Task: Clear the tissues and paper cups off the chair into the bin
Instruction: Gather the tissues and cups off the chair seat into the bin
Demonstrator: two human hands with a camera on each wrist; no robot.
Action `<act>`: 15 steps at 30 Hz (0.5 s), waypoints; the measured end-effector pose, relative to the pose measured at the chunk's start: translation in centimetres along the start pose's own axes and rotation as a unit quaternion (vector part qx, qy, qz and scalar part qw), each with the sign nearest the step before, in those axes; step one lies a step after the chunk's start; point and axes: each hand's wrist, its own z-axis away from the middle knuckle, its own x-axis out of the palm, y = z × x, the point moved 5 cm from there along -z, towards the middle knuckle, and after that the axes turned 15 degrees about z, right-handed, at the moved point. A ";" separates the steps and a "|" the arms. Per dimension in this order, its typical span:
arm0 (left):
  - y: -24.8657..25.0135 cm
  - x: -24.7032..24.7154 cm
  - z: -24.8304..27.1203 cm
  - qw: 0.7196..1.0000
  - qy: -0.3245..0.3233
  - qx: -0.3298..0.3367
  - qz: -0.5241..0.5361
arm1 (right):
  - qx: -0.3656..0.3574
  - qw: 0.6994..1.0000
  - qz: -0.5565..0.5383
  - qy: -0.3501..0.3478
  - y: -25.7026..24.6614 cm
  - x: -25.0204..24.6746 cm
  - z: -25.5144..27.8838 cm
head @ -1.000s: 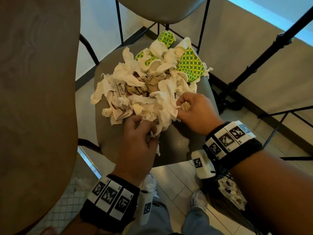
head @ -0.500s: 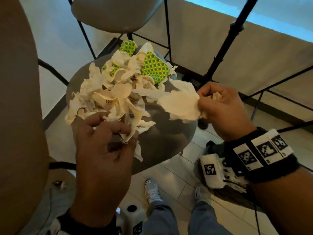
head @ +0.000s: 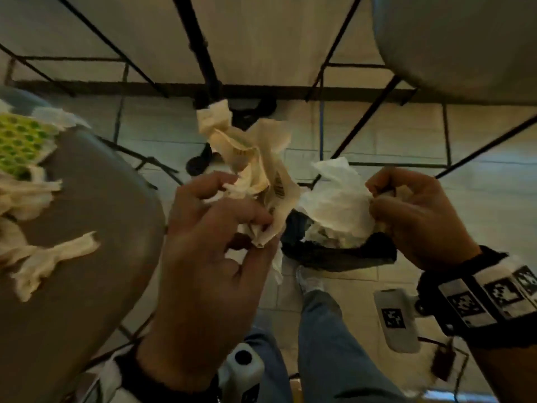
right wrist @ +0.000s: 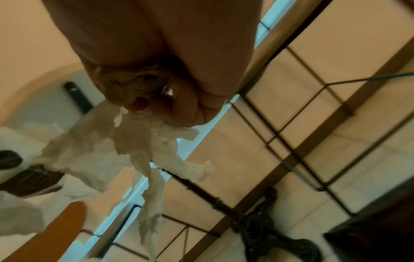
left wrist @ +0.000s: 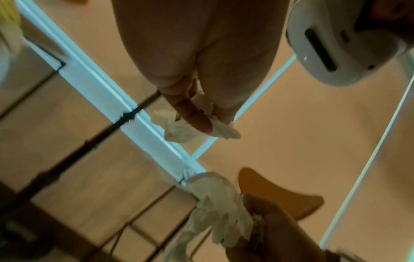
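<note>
Both hands are raised side by side, backs toward the head camera, fingers curled. The left hand (head: 215,245) pinches crumpled tissues (head: 255,170); the right hand (head: 418,216) grips a white tissue (head: 337,205). Marker bands wrap both wrists.

Black-lined bin (head: 340,257) on floor directly below both hands; mouth partly filled with white paper, opening otherwise unobstructed. Left hand (head: 215,257) and right hand (head: 418,216) apart, open gap between them above bin. Chair seat (head: 87,257) close on left. Black stand pole (head: 200,48) and thin frame legs (head: 363,117) behind bin.
</note>
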 end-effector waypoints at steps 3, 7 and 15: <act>-4.0 7.3 -1.7 0.995 -0.078 -0.037 0.048 | 0.055 0.998 0.006 0.032 6.9 -3.6 0.3; -12.7 17.5 -1.8 0.975 -0.188 -0.109 0.039 | 0.172 0.982 0.047 0.058 17.6 -5.4 -0.4; -29.2 29.7 0.6 0.921 -0.292 -0.254 -0.036 | 0.348 0.936 0.021 0.045 35.9 -1.3 -4.1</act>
